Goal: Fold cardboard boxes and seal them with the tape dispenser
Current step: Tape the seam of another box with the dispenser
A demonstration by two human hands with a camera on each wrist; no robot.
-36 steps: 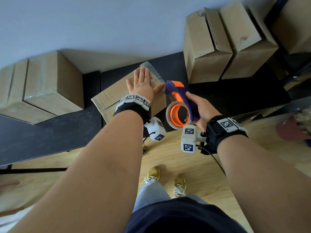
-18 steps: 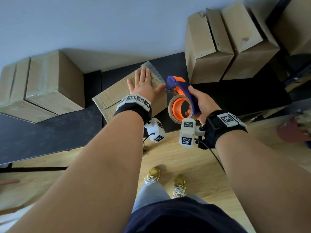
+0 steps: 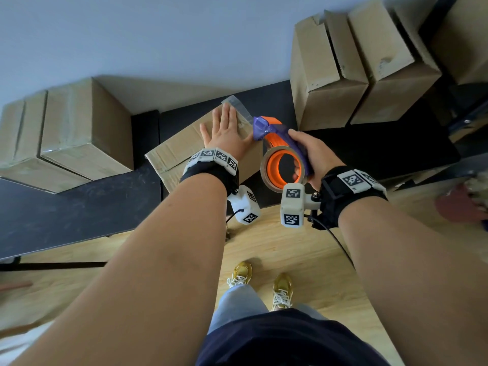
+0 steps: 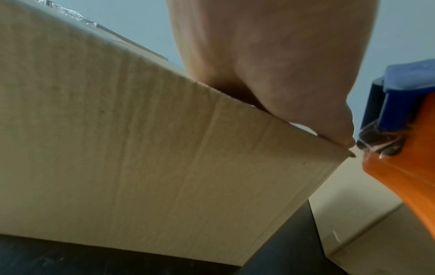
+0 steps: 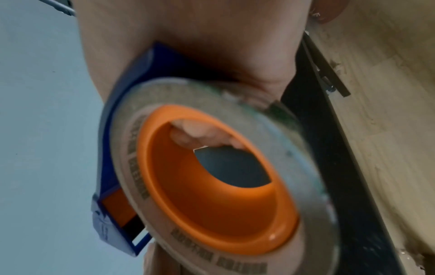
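A folded cardboard box sits on the black table. A strip of clear tape sticks out past its far top edge. My left hand lies flat on the box top with straight fingers, thumb at the right edge. Just right of the box, my right hand grips the blue and orange tape dispenser, fingers curled into the roll's orange core. The dispenser's blue head nearly touches the box's near right corner.
Taped boxes stand on the table at left. Several more boxes are stacked at the back right against the grey wall. The wooden floor and my feet lie below the table's near edge.
My right hand has brought the tape dispenser up and left, to the box's right edge. The left hand has stayed flat on the box.
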